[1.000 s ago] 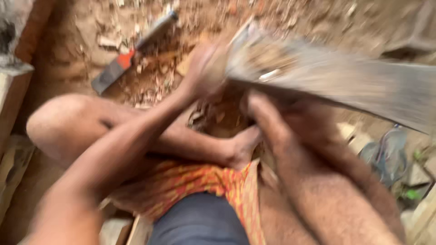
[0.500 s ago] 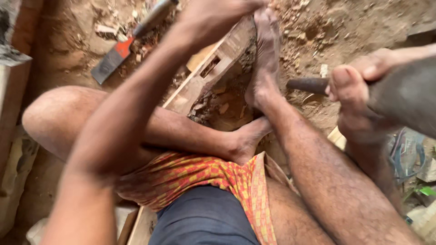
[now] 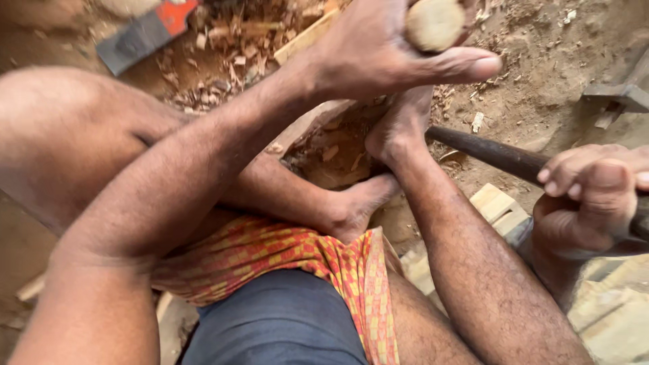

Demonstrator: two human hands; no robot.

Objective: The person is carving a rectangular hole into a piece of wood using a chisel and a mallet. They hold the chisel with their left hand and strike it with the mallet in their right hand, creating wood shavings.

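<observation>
Near the top left corner of the dirt floor (image 3: pixel 554 88) lies a flat tool with an orange and grey blade (image 3: pixel 145 30), among wood chips (image 3: pixel 223 61). The left hand (image 3: pixel 385 51) reaches across the bent legs, its fingers (image 3: pixel 466 66) clamped around a round wooden handle end (image 3: pixel 434 23) above a wooden block (image 3: pixel 318 128) that a bare foot (image 3: pixel 399 128) presses down. At the right edge the right hand (image 3: pixel 588 209) grips a dark metal rod (image 3: pixel 500 155), fingers wrapped tight, beside pale wooden blocks (image 3: pixel 497 206)
</observation>
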